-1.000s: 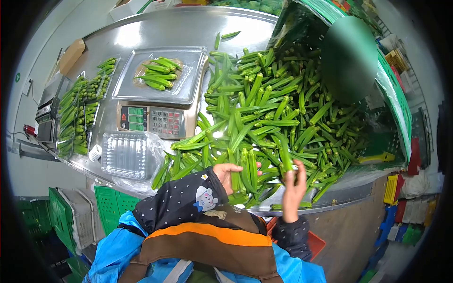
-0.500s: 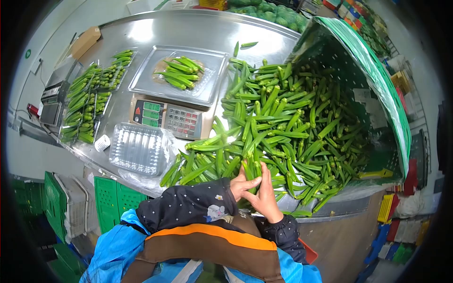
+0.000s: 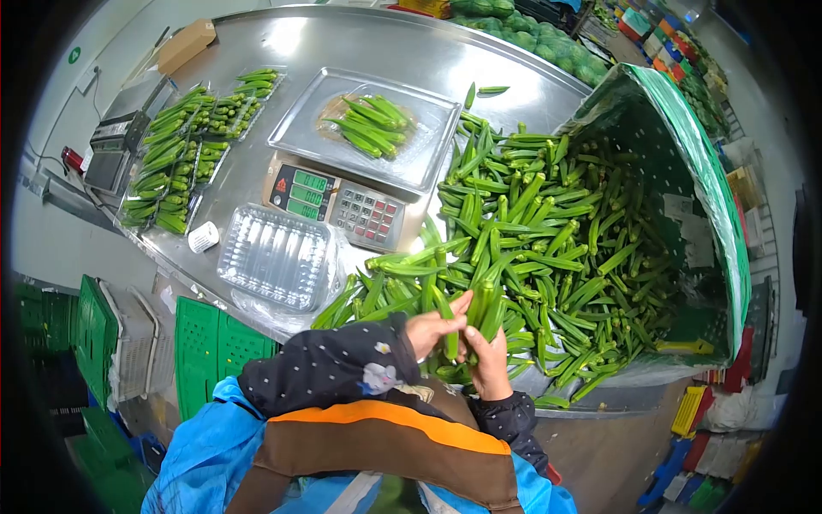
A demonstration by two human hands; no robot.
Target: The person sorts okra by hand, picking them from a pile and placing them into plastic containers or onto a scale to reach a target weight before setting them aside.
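Observation:
Close together at the near edge of the okra pile (image 3: 548, 231) are both my hands. My left hand (image 3: 431, 332) is closed around an okra pod (image 3: 444, 310) that points up and to the left. Several upright okra pods (image 3: 486, 307) are gripped by my right hand (image 3: 490, 364), its thumb and fingers wrapped round their lower ends. The fingers partly hide the pods. Beyond my hands, a small bunch of okra (image 3: 372, 126) lies in a clear tray on the plate of the digital scale (image 3: 336, 201), whose display is lit.
A stack of clear plastic trays (image 3: 278, 257) sits left of my hands. Filled okra packs (image 3: 175, 163) stand farther left, near a label roll (image 3: 204, 237). The pile spills from a tipped green crate (image 3: 728, 231) on the right. Green crates (image 3: 214, 351) stand below the table's left edge.
My hands have drawn slightly apart; before, they were pressed together around the pods. The left now has one pod tilted away from the right hand's bunch. The camera view has shifted.

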